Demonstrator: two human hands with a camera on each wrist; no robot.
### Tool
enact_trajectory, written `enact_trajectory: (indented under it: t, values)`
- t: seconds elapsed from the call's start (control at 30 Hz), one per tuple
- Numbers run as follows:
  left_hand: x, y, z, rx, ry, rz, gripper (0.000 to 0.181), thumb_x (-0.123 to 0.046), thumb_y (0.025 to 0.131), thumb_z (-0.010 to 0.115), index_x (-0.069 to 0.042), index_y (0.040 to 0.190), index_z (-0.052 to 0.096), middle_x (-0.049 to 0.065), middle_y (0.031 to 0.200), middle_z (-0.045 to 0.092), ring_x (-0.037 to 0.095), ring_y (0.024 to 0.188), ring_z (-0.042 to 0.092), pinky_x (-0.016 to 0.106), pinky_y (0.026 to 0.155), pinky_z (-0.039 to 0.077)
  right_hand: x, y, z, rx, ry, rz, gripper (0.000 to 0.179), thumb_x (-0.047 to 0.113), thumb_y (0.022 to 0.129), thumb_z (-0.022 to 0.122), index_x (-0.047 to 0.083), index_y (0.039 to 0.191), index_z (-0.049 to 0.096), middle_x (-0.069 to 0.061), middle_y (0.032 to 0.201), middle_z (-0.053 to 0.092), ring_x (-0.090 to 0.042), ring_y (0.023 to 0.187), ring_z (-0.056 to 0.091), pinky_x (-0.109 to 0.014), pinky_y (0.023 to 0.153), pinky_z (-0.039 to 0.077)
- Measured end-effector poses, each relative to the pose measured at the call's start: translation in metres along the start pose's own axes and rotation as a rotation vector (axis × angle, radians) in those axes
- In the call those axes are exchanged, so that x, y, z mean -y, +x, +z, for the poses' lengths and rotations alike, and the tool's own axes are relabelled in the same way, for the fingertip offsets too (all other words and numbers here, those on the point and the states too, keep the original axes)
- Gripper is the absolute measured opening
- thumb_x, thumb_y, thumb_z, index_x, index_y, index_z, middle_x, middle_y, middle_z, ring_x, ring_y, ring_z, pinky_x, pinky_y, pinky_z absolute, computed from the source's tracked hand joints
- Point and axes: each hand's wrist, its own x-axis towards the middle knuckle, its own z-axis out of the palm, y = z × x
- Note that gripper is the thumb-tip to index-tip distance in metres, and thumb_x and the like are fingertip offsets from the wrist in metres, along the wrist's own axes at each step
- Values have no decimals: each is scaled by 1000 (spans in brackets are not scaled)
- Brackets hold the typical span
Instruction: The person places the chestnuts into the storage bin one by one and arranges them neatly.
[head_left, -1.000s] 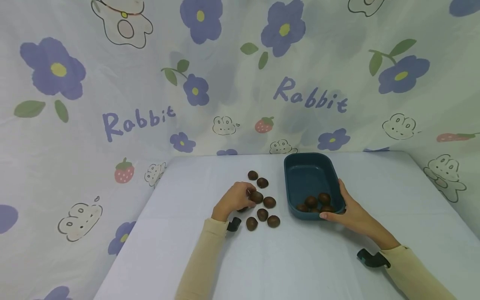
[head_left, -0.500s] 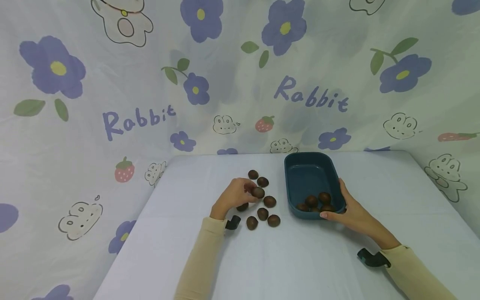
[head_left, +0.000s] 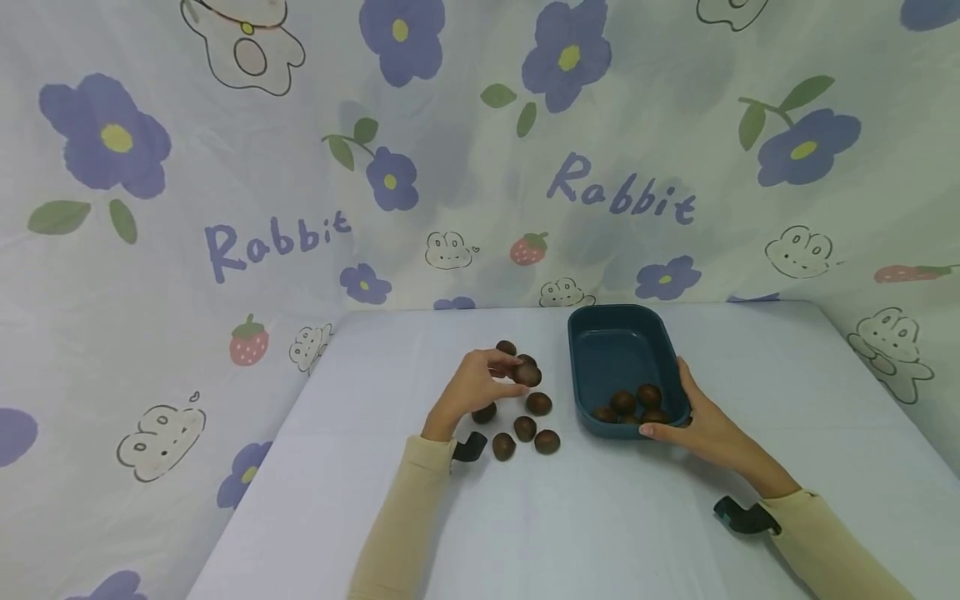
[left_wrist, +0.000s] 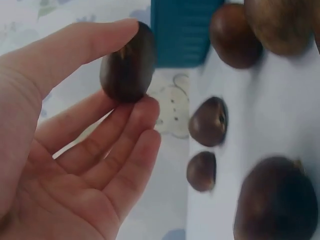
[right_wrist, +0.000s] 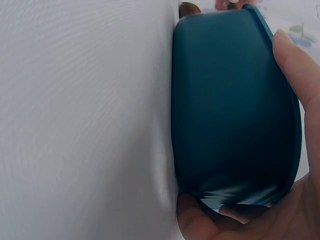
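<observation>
In the head view my left hand (head_left: pixel 471 387) pinches a brown chestnut (left_wrist: pixel 128 65) between thumb and fingertips, lifted off the table. Several loose chestnuts lie below and around that hand, among them one at its right (head_left: pixel 538 404) and one under the wrist side (head_left: pixel 484 413). To the right stands a dark teal rectangular container (head_left: pixel 609 350), with several chestnuts (head_left: pixel 622 403) gathered at its near end. My right hand (head_left: pixel 705 429) grips the container's near right corner, thumb on the near rim and fingers around the side, as the right wrist view also shows.
A white cloth covers the table (head_left: pixel 600 517). Behind and beside it hangs a pale curtain (head_left: pixel 480 200) printed with flowers and rabbits. Black wrist cameras (head_left: pixel 748 517) sit at both cuffs.
My left hand has raised its chestnut from among the others and shifted it slightly right and away from me. The right hand and the container stay put.
</observation>
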Motion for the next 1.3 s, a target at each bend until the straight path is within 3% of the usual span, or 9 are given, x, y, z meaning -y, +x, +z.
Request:
enact_trajectory:
  t: [0.37, 0.6, 0.73, 0.93, 1.3]
  values:
    - [-22, 1, 13, -88, -173, -2, 40, -20, 81, 88, -7, 115, 74, 8, 104, 76, 27, 100, 74, 49, 97, 58, -3, 1, 2, 0, 5, -4, 131, 48, 87, 79, 17, 163, -23, -29, 172, -4, -65, 149, 18, -80, 106, 33]
    - [-30, 5, 28, -90, -246, -5, 42, -22, 81, 88, -6, 117, 75, 12, 112, 75, 37, 107, 72, 53, 99, 56, -5, 2, 2, -5, 13, -8, 131, 47, 87, 80, 16, 163, -22, -28, 172, -4, -64, 151, 17, -80, 108, 31]
    - [-36, 9, 35, -94, -234, -5, 40, -26, 80, 89, -10, 115, 77, 8, 108, 76, 32, 104, 71, 48, 97, 57, -5, 1, 2, -3, 21, -6, 131, 47, 87, 80, 16, 163, -22, -28, 172, -5, -64, 151, 16, -80, 109, 30]
    - [-49, 16, 46, -80, -178, -40, 41, -35, 79, 90, -18, 114, 78, 0, 108, 76, 17, 95, 67, 32, 84, 54, -7, 1, 1, -8, 22, -9, 131, 47, 88, 80, 15, 163, -22, -27, 172, -5, -64, 151, 15, -80, 109, 29]
    - [-56, 28, 66, -47, -97, -24, 41, -35, 79, 90, -16, 114, 79, 0, 102, 74, 10, 84, 60, 24, 71, 49, -7, 2, 1, -12, 28, -13, 131, 48, 87, 80, 16, 163, -22, -28, 172, -3, -63, 151, 16, -80, 110, 29]
